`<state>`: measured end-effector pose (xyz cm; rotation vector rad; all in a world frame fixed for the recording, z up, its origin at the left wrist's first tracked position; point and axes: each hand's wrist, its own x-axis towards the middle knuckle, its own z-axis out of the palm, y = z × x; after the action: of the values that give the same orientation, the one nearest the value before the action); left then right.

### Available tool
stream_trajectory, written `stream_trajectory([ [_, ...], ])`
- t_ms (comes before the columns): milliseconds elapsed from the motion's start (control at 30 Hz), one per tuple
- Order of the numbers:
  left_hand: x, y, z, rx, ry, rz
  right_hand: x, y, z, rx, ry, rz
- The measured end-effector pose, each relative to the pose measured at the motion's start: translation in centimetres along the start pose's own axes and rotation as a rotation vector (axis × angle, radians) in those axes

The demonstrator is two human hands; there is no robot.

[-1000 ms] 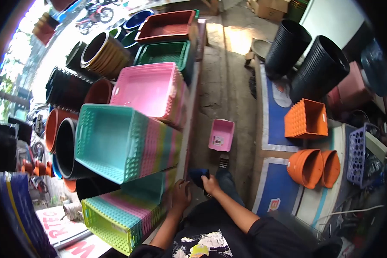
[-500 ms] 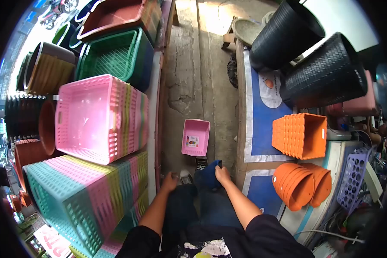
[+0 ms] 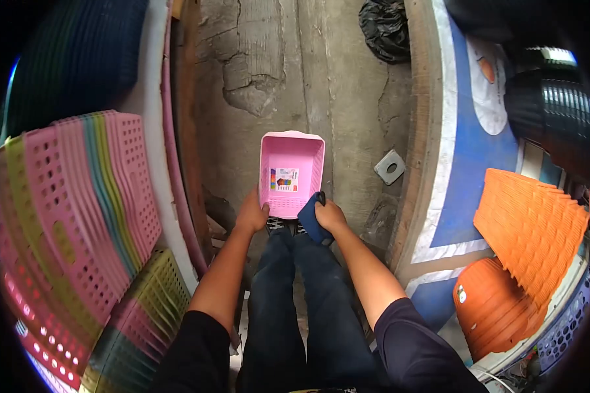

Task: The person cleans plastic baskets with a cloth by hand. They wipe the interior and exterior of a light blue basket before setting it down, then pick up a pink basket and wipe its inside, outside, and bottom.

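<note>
Place: seemingly a plastic-housewares shop
Left stacks: nested pink, yellow-green and teal perforated plastic baskets
Right stacks: nested round orange plastic pots
Label: colour-printed white sticker inside rectangular pink plastic basket

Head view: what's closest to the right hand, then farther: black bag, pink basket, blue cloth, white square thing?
1. Blue cloth, in the right hand
2. Pink basket, just left of it
3. White square thing, on the floor at right
4. Black bag, farthest up at right
</note>
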<state>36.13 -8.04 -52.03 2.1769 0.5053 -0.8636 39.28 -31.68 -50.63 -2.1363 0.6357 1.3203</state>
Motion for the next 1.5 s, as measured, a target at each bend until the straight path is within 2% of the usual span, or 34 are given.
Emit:
stream_trajectory([
  [100,1.2,-0.8,1.4,-0.010,0.018,-0.007,2.0,0.0,1.8,-0.043,-0.010,0.008],
  [267,1.5,0.0,1.3,-0.087,0.049,-0.067,0.6,-1.5,2.3,-0.035,0.128,0.094],
  [367,1.4,1.1,0.7,-0.069,0.103,-0.116,-0.3,-1.9,2.2,-0.030,0.184,0.070],
  [500,0.2,3.3,-1.6,-0.018,0.068,-0.190,-2.0,-2.3,0.3,-0.084,0.164,0.045],
  [667,-2.8,6.2,-5.9,-0.055,0.132,-0.129,-8.4,-4.1,-4.7,-0.105,0.178,-0.090],
  [733,-3.6,6.3,-7.4,-0.287,0.159,-0.069,-12.4,-6.0,-7.4,-0.085,0.200,-0.132],
  [800,-5.9,9.9,-11.3,-0.423,0.094,-0.101,-16.7,-7.6,-10.5,-0.105,0.239,-0.226],
  [833,-6.8,10.4,-12.5,-0.564,0.079,-0.079,-19.6,-9.0,-12.3,-0.129,0.265,-0.231],
  [867,-7.6,11.1,-13.5,-0.704,0.059,-0.052,-21.7,-9.6,-13.8,-0.114,0.301,-0.327],
  [933,-11.2,14.9,-17.0,-1.162,-0.010,0.013,-27.1,-11.3,-17.2,-0.078,0.336,-0.450],
  [1000,-14.7,17.9,-19.7,-1.388,-0.126,0.150,-32.5,-12.7,-20.1,-0.075,0.396,-0.558],
  [1067,-17.0,18.6,-20.6,-1.424,-0.148,0.266,-36.1,-13.1,-22.1,-0.056,0.438,-0.690],
  [1133,-19.3,20.5,-22.9,-1.454,-0.174,0.370,-40.0,-13.3,-23.8,-0.058,0.492,-0.737],
  [1200,-23.0,23.1,-25.2,-1.488,-0.243,0.410,-42.0,-12.5,-24.8,0.151,0.520,-0.866],
  [1233,-25.9,25.7,-27.0,-1.438,-0.135,0.509,-44.2,-12.5,-25.2,0.260,0.560,-0.811],
  [1267,-27.3,26.7,-28.3,-1.442,-0.122,0.536,-45.5,-12.0,-26.0,0.358,0.444,-0.801],
  [1333,-30.3,27.8,-29.6,-1.261,0.056,0.696,-49.1,-12.1,-28.5,0.615,-0.050,-0.923],
  [1367,-32.5,28.7,-30.6,-1.257,0.083,0.731,-54.4,-13.3,-29.6,0.770,-0.148,-0.860],
  [1400,-33.5,28.6,-30.9,-1.259,0.092,0.744,-56.5,-13.7,-29.7,0.761,-0.148,-0.872],
  [1467,-35.1,27.9,-31.3,-1.211,0.119,0.739,-59.7,-14.3,-29.3,0.892,0.017,-1.029],
  [1500,-36.2,27.9,-31.6,-1.213,0.124,0.745,-62.2,-15.7,-28.8,0.836,0.117,-1.107],
])
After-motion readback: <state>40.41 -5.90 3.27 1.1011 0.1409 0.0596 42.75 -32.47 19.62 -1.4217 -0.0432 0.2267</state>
